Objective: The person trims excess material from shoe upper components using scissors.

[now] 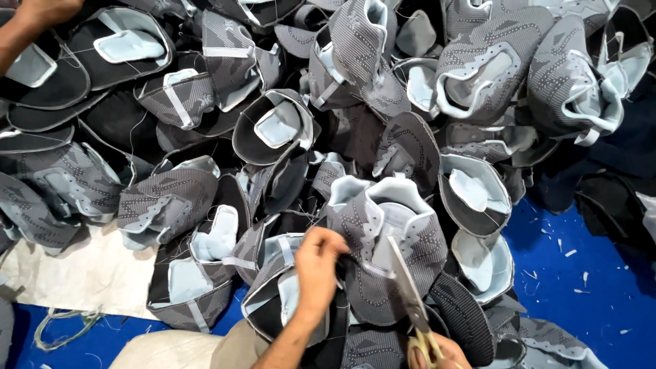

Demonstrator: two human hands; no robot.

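A grey knit shoe upper [386, 239] is being pinched at its edge by the closed left hand [318, 263]. Scissors [413, 307] are being gripped by the right hand [441, 352]. Both are being crowded by a heap of uppers [273, 130] on blue floor [588, 287]; another person's hand [41, 10] is being seen top left.

A grey knit shoe upper [383, 232] with pale blue lining lies opening-up, the scissors [413, 301] resting on its lower right edge.
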